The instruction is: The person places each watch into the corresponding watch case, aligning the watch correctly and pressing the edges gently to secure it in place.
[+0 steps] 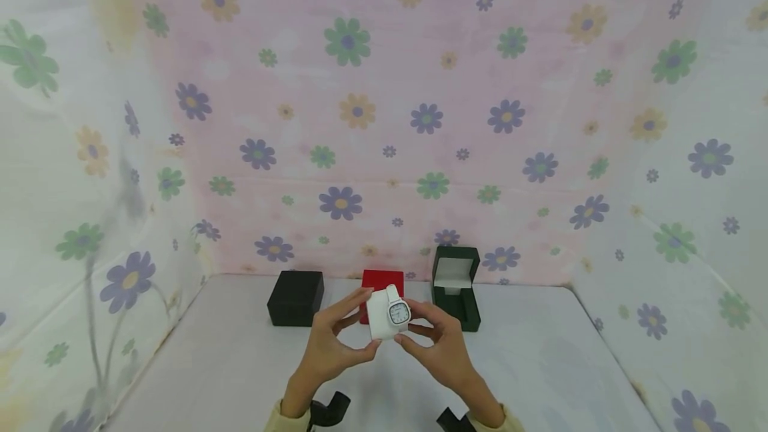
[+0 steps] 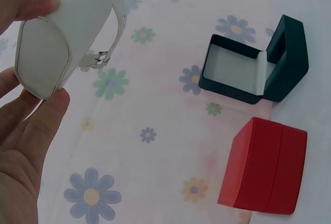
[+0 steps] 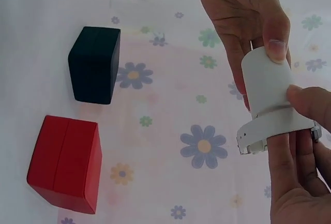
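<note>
In the head view a white watch cushion (image 1: 378, 319) is held up in front of me, with a white wristwatch (image 1: 399, 313) at its right end. My left hand (image 1: 333, 345) pinches the cushion by its left end between thumb and fingers. From the other side my right hand (image 1: 444, 349) grips the wristwatch between thumb and fingers. The watch strap (image 3: 279, 122) curves around one end of the cushion in the right wrist view. Its buckle (image 2: 102, 59) hangs apart from the cushion in the left wrist view.
Behind the hands stands a closed red box (image 1: 383, 279). To its left sits a closed black box (image 1: 296, 299); to its right, a dark green box (image 1: 456, 309) with raised lid and pale lining. Flowered cloth (image 1: 384, 152) rises behind the white tabletop (image 1: 540, 365).
</note>
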Tool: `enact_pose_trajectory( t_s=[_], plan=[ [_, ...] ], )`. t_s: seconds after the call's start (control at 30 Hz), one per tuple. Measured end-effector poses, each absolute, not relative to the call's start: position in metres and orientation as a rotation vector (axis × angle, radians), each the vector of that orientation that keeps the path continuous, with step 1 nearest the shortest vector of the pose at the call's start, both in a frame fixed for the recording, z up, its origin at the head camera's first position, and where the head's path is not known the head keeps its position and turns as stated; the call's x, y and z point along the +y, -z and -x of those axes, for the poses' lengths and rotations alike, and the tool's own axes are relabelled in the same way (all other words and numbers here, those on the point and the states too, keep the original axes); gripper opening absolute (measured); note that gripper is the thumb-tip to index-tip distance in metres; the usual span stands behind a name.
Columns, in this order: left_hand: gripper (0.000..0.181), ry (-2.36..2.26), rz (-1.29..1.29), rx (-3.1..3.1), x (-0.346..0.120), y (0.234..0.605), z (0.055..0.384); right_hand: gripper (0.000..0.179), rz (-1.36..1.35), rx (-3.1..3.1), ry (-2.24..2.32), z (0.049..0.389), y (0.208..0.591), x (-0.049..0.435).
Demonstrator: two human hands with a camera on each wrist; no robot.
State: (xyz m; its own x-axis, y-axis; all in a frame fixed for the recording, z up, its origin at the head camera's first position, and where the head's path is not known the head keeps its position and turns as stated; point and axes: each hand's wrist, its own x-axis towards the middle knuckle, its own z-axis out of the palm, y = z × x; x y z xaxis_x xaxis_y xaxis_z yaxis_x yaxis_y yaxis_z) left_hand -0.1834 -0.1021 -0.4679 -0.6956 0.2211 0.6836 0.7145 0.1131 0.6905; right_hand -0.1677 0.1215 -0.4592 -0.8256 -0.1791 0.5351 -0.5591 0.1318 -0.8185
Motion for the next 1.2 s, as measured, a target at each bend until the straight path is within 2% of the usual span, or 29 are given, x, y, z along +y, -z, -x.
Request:
enact_pose_trajectory(
  t_s=[0.2,0.83,1.03,1.2],
  plan=[
    [0.075,1.573,0.914,-1.953,-0.101,0.466,0.183,0.064,-0.724,-2.126,-1.727,0.168,0.459,0.122],
    [0.071,1.530,0.864,-1.872,-0.092,0.462,0.181,0.065,-0.638,-1.953,-1.456,0.158,0.453,0.108],
    [0.072,1.574,0.826,-1.876,-0.094,0.463,0.186,0.059,-0.755,-1.953,-1.453,0.153,0.458,0.105],
    [0.074,1.641,0.874,-1.877,-0.098,0.459,0.184,0.044,-0.833,-1.951,-1.497,0.146,0.460,0.104]
  ],
)
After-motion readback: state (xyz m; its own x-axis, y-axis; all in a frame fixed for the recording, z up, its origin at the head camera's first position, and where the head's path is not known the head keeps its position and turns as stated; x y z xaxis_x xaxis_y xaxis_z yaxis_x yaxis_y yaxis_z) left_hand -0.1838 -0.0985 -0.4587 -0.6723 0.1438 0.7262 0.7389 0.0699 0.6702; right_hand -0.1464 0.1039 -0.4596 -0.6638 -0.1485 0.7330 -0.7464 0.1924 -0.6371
